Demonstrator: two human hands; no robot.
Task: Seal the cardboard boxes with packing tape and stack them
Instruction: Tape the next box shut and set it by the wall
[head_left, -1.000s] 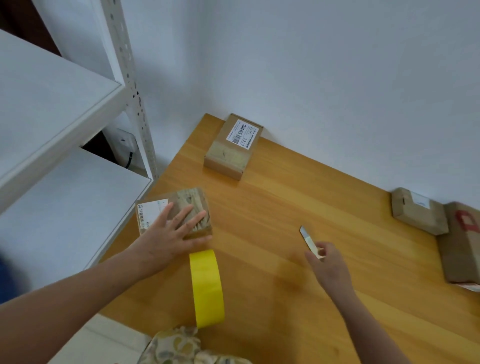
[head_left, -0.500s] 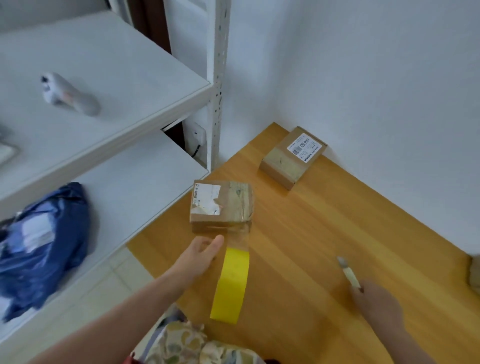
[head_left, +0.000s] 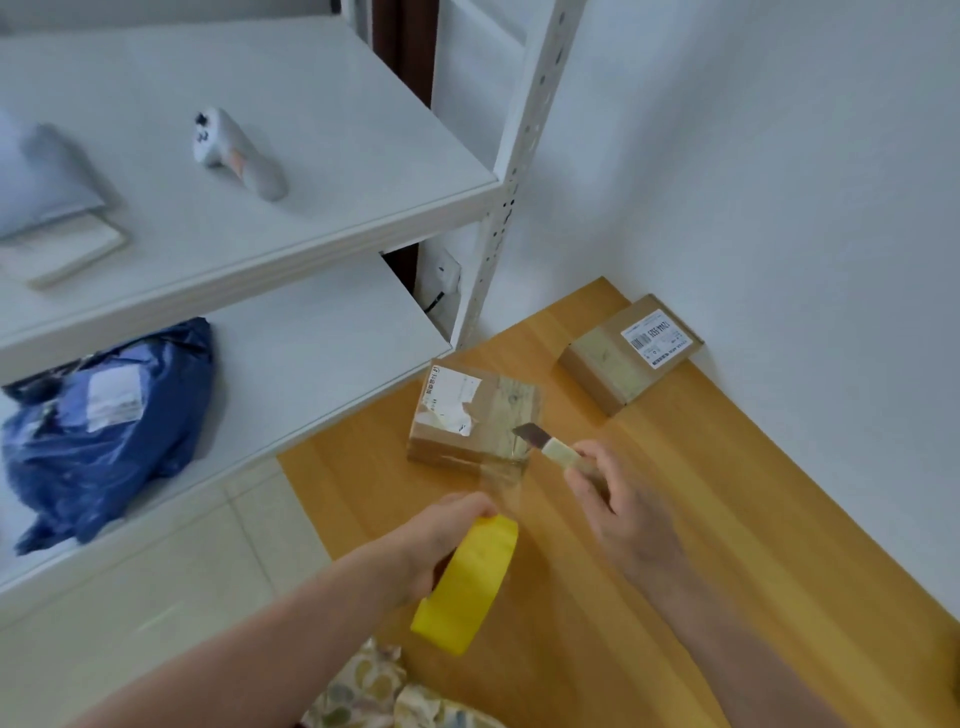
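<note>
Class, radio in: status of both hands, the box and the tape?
Left hand grips yellow tape roll. Right hand grips cream-handled utility knife. Clear tape strip runs from the roll to brown cardboard box, uncut. Nothing obstructing.

Matt brown cardboard boxes (head_left: 470, 418) (head_left: 628, 353) with white paper labels; glossy yellow tape roll (head_left: 467, 584), clear film; smooth varnished wooden table (head_left: 753, 519); white painted metal shelving (head_left: 311, 208); crinkled blue plastic mailer (head_left: 104, 431).

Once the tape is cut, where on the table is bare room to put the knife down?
Bare wood lies right of the right hand, between the far box and the table's near edge. It is crowded around the near box, where the tape roll and knife meet.
</note>
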